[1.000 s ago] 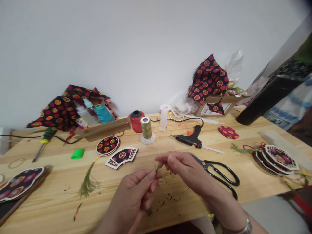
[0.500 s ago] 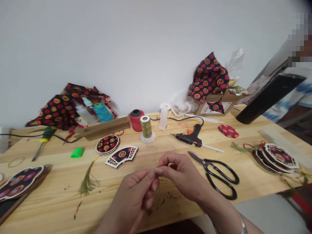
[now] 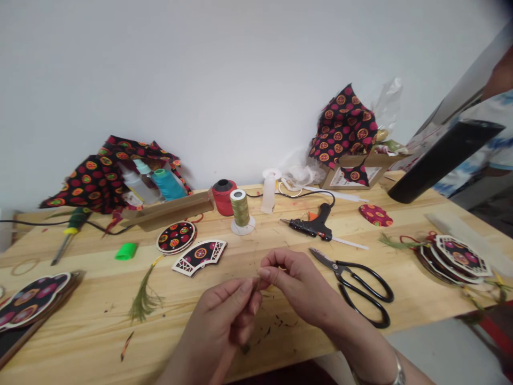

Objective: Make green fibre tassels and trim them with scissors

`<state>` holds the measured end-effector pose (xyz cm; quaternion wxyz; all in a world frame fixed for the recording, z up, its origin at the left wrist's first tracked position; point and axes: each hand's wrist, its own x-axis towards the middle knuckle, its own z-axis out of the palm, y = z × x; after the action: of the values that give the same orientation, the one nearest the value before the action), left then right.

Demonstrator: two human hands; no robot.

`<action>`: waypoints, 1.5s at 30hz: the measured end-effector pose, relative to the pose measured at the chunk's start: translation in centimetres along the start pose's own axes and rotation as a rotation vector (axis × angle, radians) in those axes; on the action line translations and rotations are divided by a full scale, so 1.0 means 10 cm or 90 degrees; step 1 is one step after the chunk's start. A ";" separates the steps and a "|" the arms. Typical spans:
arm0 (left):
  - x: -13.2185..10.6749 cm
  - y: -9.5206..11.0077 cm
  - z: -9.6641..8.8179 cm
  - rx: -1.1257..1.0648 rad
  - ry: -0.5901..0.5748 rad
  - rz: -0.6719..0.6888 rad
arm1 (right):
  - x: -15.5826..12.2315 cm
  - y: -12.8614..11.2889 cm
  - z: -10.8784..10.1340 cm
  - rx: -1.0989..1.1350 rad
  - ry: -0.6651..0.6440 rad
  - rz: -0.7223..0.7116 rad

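My left hand (image 3: 220, 318) and my right hand (image 3: 298, 286) meet above the table, thumbs and forefingers pinched. A small dark, thread-like bit (image 3: 254, 287) shows between the fingertips, mostly covered and too small to name. A dark greenish tuft (image 3: 245, 348) sticks out below my left hand. Right of my right hand lie black-handled scissors (image 3: 352, 280). Beyond the hands are a fan-shaped ornament (image 3: 200, 256) with a white cut-out frame, a round ornament (image 3: 176, 238) with an olive tassel (image 3: 145, 299), and a spool of olive thread (image 3: 240, 208).
A black glue gun (image 3: 312, 224) lies behind the scissors. Stacked ornaments (image 3: 460, 259) sit at right, a black tube (image 3: 444, 160) leaning behind them. At left are a screwdriver (image 3: 69, 235), a green cap (image 3: 126, 251) and a box (image 3: 172, 209) with bottles. Another person's sleeve (image 3: 497, 123) shows at right.
My fingertips have moved slightly apart, and a dark bit now shows between them. The person at right has shifted; the table items lie as before.
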<state>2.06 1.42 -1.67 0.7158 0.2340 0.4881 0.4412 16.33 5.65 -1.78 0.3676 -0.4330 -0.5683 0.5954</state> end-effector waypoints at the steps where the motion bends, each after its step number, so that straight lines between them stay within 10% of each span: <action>1: -0.01 0.00 0.00 -0.008 0.002 0.000 | 0.00 0.00 0.00 -0.003 -0.001 -0.003; 21: 0.01 -0.03 -0.01 0.099 -0.021 0.040 | 0.01 -0.02 -0.04 -0.019 0.007 0.005; 32: 0.01 -0.02 -0.01 0.110 0.035 0.053 | -0.13 -0.02 -0.10 -0.287 0.102 -0.370; 35: 0.01 -0.02 -0.03 0.102 0.056 0.052 | -0.11 0.01 -0.13 -0.208 0.172 -0.248; 40: 0.01 -0.02 -0.07 0.121 0.037 0.072 | -0.08 0.10 -0.09 0.040 0.042 0.054; 45: 0.00 -0.03 -0.08 0.183 0.007 0.085 | -0.06 0.08 0.00 0.169 -0.028 0.076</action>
<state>1.49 1.18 -2.25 0.6413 0.3637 0.5335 0.4146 16.59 5.00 -2.56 0.3733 -0.4002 -0.4656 0.6955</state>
